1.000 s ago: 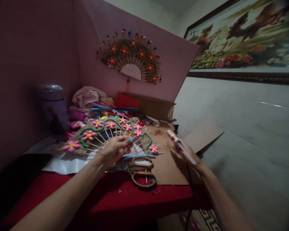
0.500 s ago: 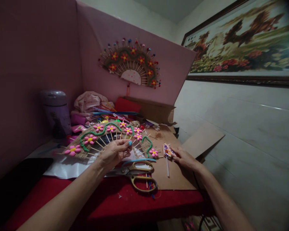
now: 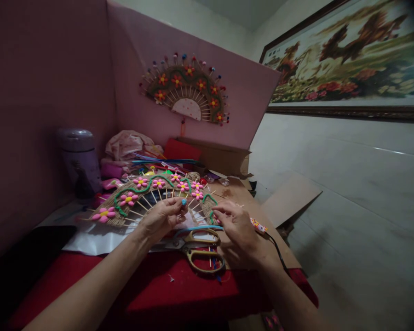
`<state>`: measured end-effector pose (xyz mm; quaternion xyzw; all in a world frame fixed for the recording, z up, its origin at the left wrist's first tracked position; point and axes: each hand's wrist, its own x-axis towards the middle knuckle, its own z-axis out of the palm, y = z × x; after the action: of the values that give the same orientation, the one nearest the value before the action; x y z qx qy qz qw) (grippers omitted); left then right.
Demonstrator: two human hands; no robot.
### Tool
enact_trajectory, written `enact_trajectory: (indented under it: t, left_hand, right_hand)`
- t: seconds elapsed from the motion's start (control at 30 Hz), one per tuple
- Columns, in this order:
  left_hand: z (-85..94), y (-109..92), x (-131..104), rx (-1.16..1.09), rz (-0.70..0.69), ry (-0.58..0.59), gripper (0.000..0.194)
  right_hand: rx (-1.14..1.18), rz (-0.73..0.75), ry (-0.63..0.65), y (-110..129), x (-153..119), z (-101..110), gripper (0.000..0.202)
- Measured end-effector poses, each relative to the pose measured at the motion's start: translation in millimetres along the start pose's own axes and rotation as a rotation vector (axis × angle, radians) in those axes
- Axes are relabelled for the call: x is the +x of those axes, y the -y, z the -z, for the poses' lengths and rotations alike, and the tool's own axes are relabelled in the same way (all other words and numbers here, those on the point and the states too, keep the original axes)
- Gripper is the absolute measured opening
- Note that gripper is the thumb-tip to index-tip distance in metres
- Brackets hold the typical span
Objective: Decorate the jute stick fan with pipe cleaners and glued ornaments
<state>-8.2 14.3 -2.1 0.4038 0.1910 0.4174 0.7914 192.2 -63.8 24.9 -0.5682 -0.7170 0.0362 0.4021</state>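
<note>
Between thumb and fingertips, my left hand (image 3: 165,214) pinches a small blue ball (image 3: 184,202), perhaps a fuzzy one. It is over the lower middle of a fan-shaped piece (image 3: 124,189) of sticks and twine with pink flowers and a green wavy strip. My right hand (image 3: 236,227) is at the fan's right end, fingers loosely bent and apart, nothing visible in them. Just right of it lies a flower-patterned glue gun (image 3: 258,225) with a black cord, partly hidden by the hand. Scissors (image 3: 203,253) with brass-coloured handles lie below both hands, beside a light-blue strip (image 3: 200,227).
Cardboard (image 3: 276,250) lies under the glue gun on a red-covered table (image 3: 152,285). A purple bottle (image 3: 78,161) stands at left, near pink cloth (image 3: 129,145) and coloured stems. A finished fan (image 3: 186,89) hangs on the pink panel behind.
My right hand has let go of the glue gun and moved left towards my left hand. My left hand still pinches the blue ball, nearly in place.
</note>
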Motion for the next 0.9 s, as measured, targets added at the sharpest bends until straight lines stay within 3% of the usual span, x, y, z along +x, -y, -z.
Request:
enact_trajectory:
  t: [0.17,0.4,0.5,0.63,0.73,0.8,0.9]
  left_hand:
    - [-1.5,-16.9,2.1,-0.005,-0.098,-0.073,0.020]
    - [-12.6,-74.7,9.5,0.052,-0.303,-0.115,0.013]
    - [-14.3,-89.5,19.5,0.131,-0.347,-0.141,0.017]
    - [-6.4,-94.4,45.8,0.384,-0.360,-0.239,0.027]
    - [3.2,-96.0,73.1,0.725,-0.421,-0.275,0.028]
    - [8.9,-98.9,92.7,0.992,-0.435,-0.234,0.026]
    - [15.3,-105.3,121.8,1.089,-0.403,-0.167,0.022]
  right_hand:
    - [-0.012,-0.138,0.008,10.5,15.0,-32.2,0.021]
    - [-0.162,-0.214,0.100,20.1,53.0,-68.6,0.025]
    - [-0.275,-0.289,0.104,22.1,63.0,-76.5,0.025]
    - [-0.320,-0.337,0.060,26.3,68.9,-83.7,0.027]
    - [-0.354,-0.350,0.072,31.3,72.8,-90.1,0.027]
    - [-0.379,-0.360,0.104,33.9,75.8,-94.7,0.028]
    - [-0.390,-0.396,0.127,35.1,79.6,-101.4,0.030]
